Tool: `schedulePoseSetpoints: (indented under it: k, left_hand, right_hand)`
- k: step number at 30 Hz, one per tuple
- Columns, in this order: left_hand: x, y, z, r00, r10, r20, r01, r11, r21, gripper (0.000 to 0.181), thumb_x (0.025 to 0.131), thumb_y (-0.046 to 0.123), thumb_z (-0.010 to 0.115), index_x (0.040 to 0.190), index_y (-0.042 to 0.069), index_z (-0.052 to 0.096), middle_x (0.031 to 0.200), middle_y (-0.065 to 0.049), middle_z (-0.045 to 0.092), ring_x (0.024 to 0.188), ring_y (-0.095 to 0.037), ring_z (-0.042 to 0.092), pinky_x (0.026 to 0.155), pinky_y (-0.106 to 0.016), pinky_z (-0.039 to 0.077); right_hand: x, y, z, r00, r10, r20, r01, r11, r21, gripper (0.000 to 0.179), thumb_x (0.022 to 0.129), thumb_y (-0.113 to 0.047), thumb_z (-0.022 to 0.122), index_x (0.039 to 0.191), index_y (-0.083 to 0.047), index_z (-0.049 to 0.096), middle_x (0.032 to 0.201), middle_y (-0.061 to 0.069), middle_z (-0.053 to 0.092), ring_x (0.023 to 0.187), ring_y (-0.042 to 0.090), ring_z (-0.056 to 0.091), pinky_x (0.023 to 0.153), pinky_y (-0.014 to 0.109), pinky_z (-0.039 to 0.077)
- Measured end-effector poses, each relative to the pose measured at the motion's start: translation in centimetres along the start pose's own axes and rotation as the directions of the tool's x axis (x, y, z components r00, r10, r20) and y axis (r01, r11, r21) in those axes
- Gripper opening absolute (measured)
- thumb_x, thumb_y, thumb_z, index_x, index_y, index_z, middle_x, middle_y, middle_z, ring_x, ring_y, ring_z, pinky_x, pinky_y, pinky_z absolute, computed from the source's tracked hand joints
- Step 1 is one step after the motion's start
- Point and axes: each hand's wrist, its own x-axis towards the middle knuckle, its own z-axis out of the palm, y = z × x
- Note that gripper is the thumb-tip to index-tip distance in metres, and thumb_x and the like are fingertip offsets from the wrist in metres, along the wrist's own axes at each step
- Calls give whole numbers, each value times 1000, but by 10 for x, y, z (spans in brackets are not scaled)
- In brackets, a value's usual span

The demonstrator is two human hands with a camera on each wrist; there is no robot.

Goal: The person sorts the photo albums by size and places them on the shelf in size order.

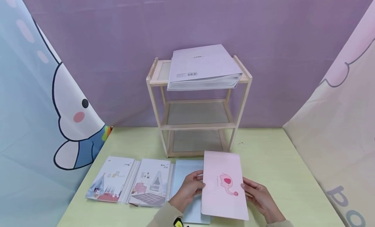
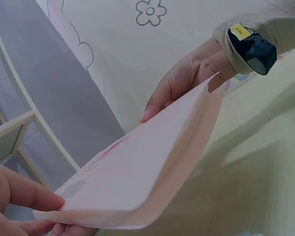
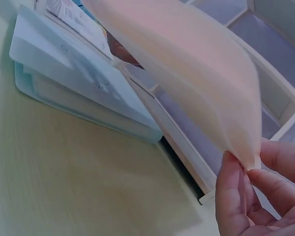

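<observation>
There is one rack (image 1: pixel 197 126) with three shelves, and five books can be counted around it. On its top shelf rests one thick pale album (image 1: pixel 203 62), its front corners jutting past the edge; whether this is a single volume or a stack I cannot tell. On the table (image 1: pixel 272 168), to the left in front of the rack, lie two white books, the outer one (image 1: pixel 118 170) and the inner one (image 1: pixel 150 175), side by side. One blue book (image 1: pixel 187 165) lies just in front of the rack. The fifth, a pink book (image 1: pixel 216 194), is held in front of the rack's right foot, covering part of the blue one.

Both hands grip the pink book by opposite edges. The left hand (image 1: pixel 188 189) reaches in from the near side of the rack and pinches one long edge, fingers bent. The right hand (image 1: pixel 260 197) pinches the other edge between thumb and fingers, the thumb on top. Each wrist wears one dark device with a yellow tag.

The pink book is thin and pale, its front facing up and tilted; in both wrist views it bows a little. Its cover carries one elephant with a deep pink ear, a trunk ending at a round ball, and one line of small lettering.
</observation>
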Motion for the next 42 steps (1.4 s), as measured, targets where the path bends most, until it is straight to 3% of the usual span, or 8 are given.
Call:
schedulePoseSetpoints:
  k: [8, 15, 26, 34, 42]
  left_hand:
    - [-5, 11, -11, 1000, 7, 22, -7, 1000, 1, 61, 74, -12, 56, 134, -5, 45, 111, -12, 61, 78, -15, 61, 58, -25, 49]
    - [-12, 20, -20, 999, 24, 36, -23, 999, -23, 61, 76, -11, 55, 135, -6, 43, 110, -11, 62, 79, -13, 61, 60, -25, 50]
    - [-22, 32, -30, 997, 60, 41, -59, 998, -29, 61, 77, -8, 54, 137, -8, 40, 114, -13, 59, 83, -13, 60, 62, -24, 49]
    - [-28, 37, -36, 997, 76, 31, -74, 996, -48, 60, 78, -6, 55, 136, -8, 40, 112, -11, 57, 84, -13, 59, 63, -24, 48]
    - [-34, 44, -37, 996, 84, 35, -82, 996, -43, 59, 80, -5, 55, 136, -8, 39, 113, -11, 56, 86, -13, 58, 65, -24, 48]
  right_hand:
    - [-3, -7, 8, 996, -36, 85, 34, 999, 22, 26, 91, -6, 60, 99, -28, 70, 101, -8, 69, 90, 12, 66, 78, 27, 54]
    - [-7, -12, 14, 974, -52, 222, 32, 995, 94, 33, 93, -2, 54, 101, -30, 71, 103, -9, 69, 94, 10, 65, 81, 26, 53]
    - [-9, -21, 29, 972, -80, 223, 65, 995, 71, 33, 93, -3, 54, 101, -30, 70, 102, -8, 69, 92, 10, 65, 76, 24, 53]
    - [-11, -27, 36, 947, -130, 293, 105, 989, 102, 34, 94, 0, 52, 107, -26, 70, 107, -7, 68, 94, 11, 64, 79, 25, 53]
    - [-14, -31, 41, 937, -162, 311, 133, 985, 112, 34, 93, 1, 52, 108, -24, 70, 107, -5, 68, 93, 11, 66, 78, 25, 53]
